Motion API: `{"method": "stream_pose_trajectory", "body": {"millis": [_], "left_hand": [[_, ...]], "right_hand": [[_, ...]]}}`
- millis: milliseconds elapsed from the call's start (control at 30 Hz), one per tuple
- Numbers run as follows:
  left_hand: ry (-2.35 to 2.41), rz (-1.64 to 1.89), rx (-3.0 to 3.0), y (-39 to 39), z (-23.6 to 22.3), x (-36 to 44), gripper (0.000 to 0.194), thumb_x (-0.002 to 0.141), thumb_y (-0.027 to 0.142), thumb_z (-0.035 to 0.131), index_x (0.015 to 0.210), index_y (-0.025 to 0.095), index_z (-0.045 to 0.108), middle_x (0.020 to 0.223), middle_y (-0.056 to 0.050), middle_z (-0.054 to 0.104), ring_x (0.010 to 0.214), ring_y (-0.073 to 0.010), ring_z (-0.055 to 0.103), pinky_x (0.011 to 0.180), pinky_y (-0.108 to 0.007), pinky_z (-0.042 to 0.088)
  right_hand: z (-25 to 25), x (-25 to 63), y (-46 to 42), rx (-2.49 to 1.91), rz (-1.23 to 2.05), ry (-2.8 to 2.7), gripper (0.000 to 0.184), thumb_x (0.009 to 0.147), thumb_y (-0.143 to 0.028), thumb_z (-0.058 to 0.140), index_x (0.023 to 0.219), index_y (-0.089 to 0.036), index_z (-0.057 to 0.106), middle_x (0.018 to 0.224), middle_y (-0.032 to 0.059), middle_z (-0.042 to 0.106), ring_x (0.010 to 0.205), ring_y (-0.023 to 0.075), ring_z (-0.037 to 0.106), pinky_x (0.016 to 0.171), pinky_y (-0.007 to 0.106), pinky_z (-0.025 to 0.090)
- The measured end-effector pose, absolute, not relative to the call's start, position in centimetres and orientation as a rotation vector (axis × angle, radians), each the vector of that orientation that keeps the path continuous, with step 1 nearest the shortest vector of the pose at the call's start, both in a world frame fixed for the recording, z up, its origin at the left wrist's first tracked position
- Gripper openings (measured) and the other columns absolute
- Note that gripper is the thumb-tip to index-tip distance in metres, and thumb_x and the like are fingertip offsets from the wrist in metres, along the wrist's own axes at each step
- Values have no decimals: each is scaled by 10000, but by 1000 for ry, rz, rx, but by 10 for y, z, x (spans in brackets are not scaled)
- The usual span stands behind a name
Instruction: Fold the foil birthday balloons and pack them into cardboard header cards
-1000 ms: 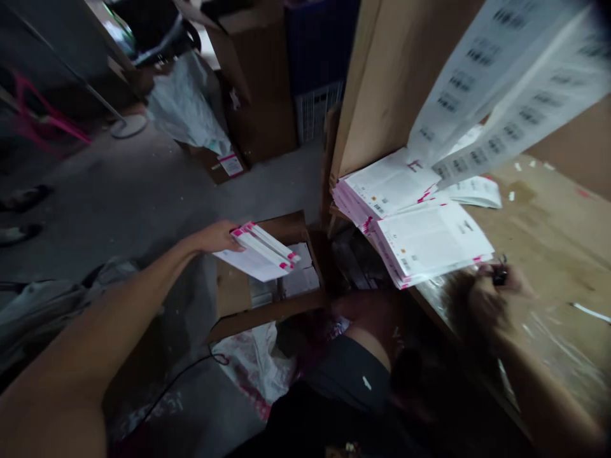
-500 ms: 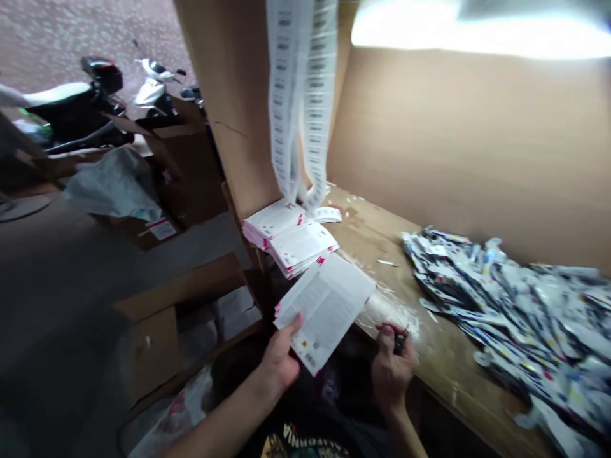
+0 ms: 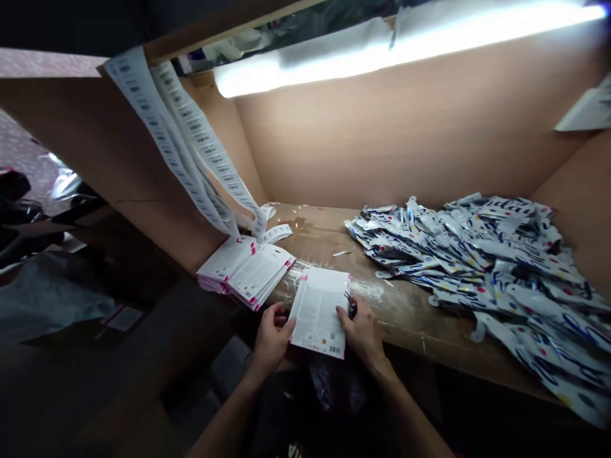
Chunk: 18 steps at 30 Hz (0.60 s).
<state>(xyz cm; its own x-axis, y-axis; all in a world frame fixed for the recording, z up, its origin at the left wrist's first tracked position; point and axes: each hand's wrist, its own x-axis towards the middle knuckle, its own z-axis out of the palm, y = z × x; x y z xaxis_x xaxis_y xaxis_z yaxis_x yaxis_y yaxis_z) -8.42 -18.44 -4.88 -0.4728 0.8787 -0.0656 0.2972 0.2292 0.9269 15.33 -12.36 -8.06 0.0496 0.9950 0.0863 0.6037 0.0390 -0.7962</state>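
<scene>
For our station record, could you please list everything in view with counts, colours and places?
Table: one, brown, centre
Printed packet: at least one, white-pink, centre front
Stacked packets: two piles, white-pink, table's left
Label strips: at least two, white, hanging left
Pouches: many, mostly white, table's right
Lamp: one, white, overhead
Back panel: one, tan, behind table
Background clutter: uncounted, dim, far left
Tool: one, dark, packet's right edge
Left hand: one, bare, packet's left edge
Right hand: one, bare, around tool

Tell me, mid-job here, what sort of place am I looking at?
Probably a small labelling or packing bench: strips of barcode-like labels hang at its left side, white-and-pink packets lie stacked below them, and a big heap of printed pouches covers the right side.
</scene>
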Motion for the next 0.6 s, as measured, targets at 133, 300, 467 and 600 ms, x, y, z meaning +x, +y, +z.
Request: {"method": "stream_pose_trajectory", "body": {"millis": [133,300,467,600], "left_hand": [[1892,816,1390,-130,-36,-68,418,760,367,791,1099,136,707,1052,-134,739,927,-256,697,839,-350,520],[1795,812,1262,-108,-36,-44,314,736,349,838,937,149,703,809,-64,721,757,-226,674,685,-305,493],[1351,1025,1021,-108,-18,-31,445,732,455,884,969,133,689,908,-74,739,769,-186,670,688,-283,522],[985,1066,831,-109,3,-12,479,841,562,793,1084,158,707,1007,-106,749,863,-190,697,705,-266,519]], "right_hand": [[-75,156,-123,-1687,829,-1619,417,914,-418,581,1218,-154,689,1101,145,752,993,307,705,864,374,504],[-75,156,-122,-1660,873,-1445,399,885,-376,573,1200,-148,662,979,125,769,869,281,723,790,352,516],[-76,162,-109,-1415,1047,-1007,408,772,-448,702,1073,-177,645,975,110,773,841,287,721,755,383,568],[-64,188,-101,-1001,1544,-507,502,672,-390,849,1086,-206,631,909,55,790,793,278,744,706,390,604]]}}
